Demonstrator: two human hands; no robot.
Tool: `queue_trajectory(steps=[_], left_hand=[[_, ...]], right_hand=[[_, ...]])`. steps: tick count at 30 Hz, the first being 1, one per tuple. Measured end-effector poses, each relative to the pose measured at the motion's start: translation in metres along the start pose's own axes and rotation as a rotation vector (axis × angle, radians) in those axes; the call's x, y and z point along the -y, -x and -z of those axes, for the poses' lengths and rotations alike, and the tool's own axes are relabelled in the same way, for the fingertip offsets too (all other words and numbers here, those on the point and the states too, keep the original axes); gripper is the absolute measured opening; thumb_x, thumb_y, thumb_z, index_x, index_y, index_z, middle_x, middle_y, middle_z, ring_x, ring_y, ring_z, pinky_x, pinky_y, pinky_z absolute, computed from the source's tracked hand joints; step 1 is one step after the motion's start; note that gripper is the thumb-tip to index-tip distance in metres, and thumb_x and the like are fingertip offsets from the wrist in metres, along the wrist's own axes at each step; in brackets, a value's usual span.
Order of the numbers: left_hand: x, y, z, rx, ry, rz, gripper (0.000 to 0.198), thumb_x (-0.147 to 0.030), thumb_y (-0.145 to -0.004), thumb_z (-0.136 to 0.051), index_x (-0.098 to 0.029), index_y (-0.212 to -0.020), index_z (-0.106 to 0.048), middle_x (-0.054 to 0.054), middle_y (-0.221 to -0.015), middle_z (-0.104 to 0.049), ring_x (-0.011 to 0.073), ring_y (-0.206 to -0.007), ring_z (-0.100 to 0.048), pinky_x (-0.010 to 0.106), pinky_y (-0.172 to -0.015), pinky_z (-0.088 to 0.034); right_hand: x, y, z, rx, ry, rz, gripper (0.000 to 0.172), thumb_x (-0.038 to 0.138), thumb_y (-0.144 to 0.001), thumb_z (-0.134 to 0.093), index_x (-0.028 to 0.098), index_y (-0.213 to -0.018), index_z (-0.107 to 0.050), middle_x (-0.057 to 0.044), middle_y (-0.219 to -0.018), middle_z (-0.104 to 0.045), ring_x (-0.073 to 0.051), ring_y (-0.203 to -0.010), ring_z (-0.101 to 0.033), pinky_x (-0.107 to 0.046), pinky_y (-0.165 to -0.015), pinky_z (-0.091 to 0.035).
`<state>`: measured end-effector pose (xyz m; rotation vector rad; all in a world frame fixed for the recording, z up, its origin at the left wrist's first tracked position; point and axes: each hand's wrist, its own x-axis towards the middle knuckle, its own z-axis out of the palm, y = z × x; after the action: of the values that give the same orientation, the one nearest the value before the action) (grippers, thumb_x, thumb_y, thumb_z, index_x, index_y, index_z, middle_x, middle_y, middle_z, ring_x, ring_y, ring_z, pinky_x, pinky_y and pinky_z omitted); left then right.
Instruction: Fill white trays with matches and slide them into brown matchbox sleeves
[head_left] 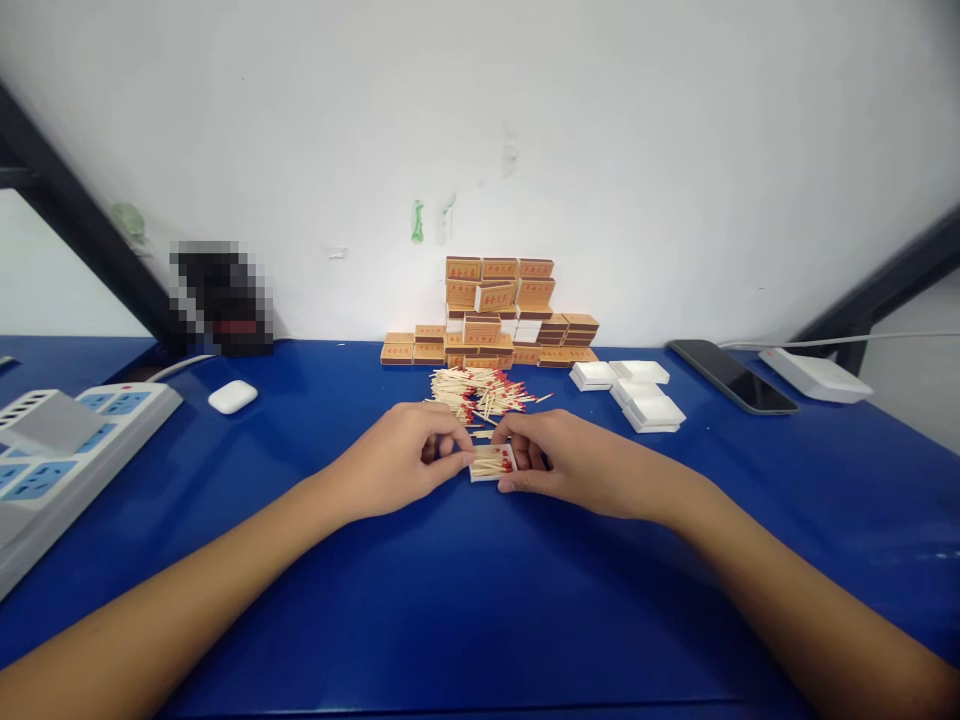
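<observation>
A small white matchbox tray (484, 478) lies on the blue table in front of me, with red-tipped matches (491, 464) in it. My left hand (409, 455) is closed at the tray's left end, thumb and index finger on its edge. From the other side, my right hand (559, 460) grips the right end between thumb and fingers. Just beyond my hands spreads a loose pile of matches (480, 390), partly hidden by my fingers.
Orange matchboxes (484, 330) are stacked against the wall. Several white trays (649, 405) sit to the right, near a dark phone (731, 375) and a white block (814, 375). On the left are a white earphone case (232, 397) and a power strip (105, 430).
</observation>
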<state>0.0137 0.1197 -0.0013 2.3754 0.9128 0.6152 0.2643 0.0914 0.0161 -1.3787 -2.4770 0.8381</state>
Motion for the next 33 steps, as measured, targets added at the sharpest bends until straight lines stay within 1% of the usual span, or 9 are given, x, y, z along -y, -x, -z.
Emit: queue_trajectory(steps=[4, 7, 10, 13, 18, 21, 25, 29, 33], left_hand=[[-0.001, 0.0, -0.001, 0.003, 0.02, -0.008, 0.015, -0.03, -0.097, -0.067, -0.023, -0.09, -0.077, -0.003, -0.074, -0.062, 0.0098, -0.064, -0.053, 0.025, -0.063, -0.042], [-0.002, 0.0, -0.002, 0.007, 0.013, -0.011, 0.016, -0.03, -0.098, -0.066, -0.023, -0.091, -0.078, -0.002, -0.074, -0.062, 0.0104, -0.065, -0.054, 0.025, -0.063, -0.041], [-0.004, 0.001, -0.003, 0.012, -0.007, 0.002, 0.015, -0.029, -0.096, -0.066, -0.023, -0.09, -0.078, -0.002, -0.074, -0.061, 0.0106, -0.065, -0.054, 0.026, -0.061, -0.04], [-0.007, 0.003, -0.005, 0.007, -0.014, 0.014, 0.012, -0.029, -0.093, -0.068, -0.024, -0.09, -0.078, -0.003, -0.074, -0.059, 0.0105, -0.064, -0.052, 0.026, -0.062, -0.04], [-0.009, 0.005, -0.007, 0.02, -0.055, -0.029, 0.015, -0.038, -0.091, -0.072, -0.025, -0.095, -0.077, -0.002, -0.076, -0.058, 0.0122, -0.068, -0.053, 0.027, -0.063, -0.039], [-0.009, 0.005, -0.006, 0.032, -0.081, -0.035, 0.022, -0.042, -0.088, -0.077, -0.024, -0.1, -0.075, -0.002, -0.079, -0.059, 0.0133, -0.071, -0.054, 0.027, -0.063, -0.039], [-0.009, 0.006, -0.005, 0.061, -0.104, -0.046, 0.019, -0.043, -0.092, -0.074, -0.026, -0.102, -0.076, -0.001, -0.082, -0.059, 0.014, -0.074, -0.055, 0.028, -0.065, -0.039], [-0.011, 0.006, -0.004, 0.08, -0.098, -0.076, 0.016, -0.038, -0.098, -0.068, -0.028, -0.105, -0.078, 0.0, -0.084, -0.059, 0.0144, -0.075, -0.055, 0.028, -0.066, -0.04], [-0.012, 0.006, -0.004, 0.083, -0.076, -0.086, 0.018, -0.037, -0.1, -0.065, -0.028, -0.108, -0.079, 0.0, -0.084, -0.058, 0.0138, -0.073, -0.054, 0.028, -0.065, -0.039]], right_hand=[[0.0, -0.001, -0.001, -0.006, 0.016, -0.001, 0.019, 0.034, -0.094, -0.076, 0.022, -0.097, -0.062, 0.003, -0.079, -0.065, -0.015, -0.069, -0.057, -0.028, -0.06, -0.038], [0.0, -0.002, -0.003, -0.008, 0.02, 0.007, 0.019, 0.035, -0.094, -0.076, 0.022, -0.1, -0.064, 0.003, -0.078, -0.065, -0.015, -0.069, -0.058, -0.028, -0.06, -0.038], [0.002, -0.002, -0.005, -0.008, 0.025, 0.021, 0.02, 0.035, -0.094, -0.076, 0.022, -0.104, -0.065, 0.003, -0.079, -0.065, -0.015, -0.07, -0.058, -0.028, -0.06, -0.037], [0.004, -0.002, -0.005, -0.005, 0.021, 0.024, 0.018, 0.034, -0.094, -0.076, 0.022, -0.101, -0.064, 0.003, -0.079, -0.065, -0.015, -0.07, -0.058, -0.028, -0.06, -0.038], [0.005, 0.0, -0.003, -0.003, 0.03, 0.027, 0.019, 0.034, -0.094, -0.075, 0.021, -0.095, -0.061, 0.003, -0.078, -0.064, -0.014, -0.068, -0.056, -0.028, -0.059, -0.037], [0.004, 0.0, -0.003, -0.002, 0.024, 0.024, 0.016, 0.033, -0.095, -0.074, 0.022, -0.096, -0.061, 0.003, -0.078, -0.064, -0.014, -0.068, -0.056, -0.028, -0.059, -0.037], [0.003, 0.0, -0.003, -0.005, 0.027, 0.028, 0.016, 0.033, -0.094, -0.074, 0.022, -0.095, -0.061, 0.002, -0.079, -0.065, -0.015, -0.069, -0.056, -0.029, -0.06, -0.037], [0.003, 0.0, -0.003, -0.004, 0.014, 0.031, 0.02, 0.036, -0.094, -0.074, 0.022, -0.091, -0.06, 0.001, -0.078, -0.064, -0.015, -0.068, -0.056, -0.029, -0.06, -0.037], [0.003, -0.001, -0.001, 0.006, -0.025, 0.026, 0.022, 0.04, -0.092, -0.076, 0.023, -0.091, -0.062, 0.002, -0.077, -0.065, -0.015, -0.068, -0.056, -0.028, -0.06, -0.037]])
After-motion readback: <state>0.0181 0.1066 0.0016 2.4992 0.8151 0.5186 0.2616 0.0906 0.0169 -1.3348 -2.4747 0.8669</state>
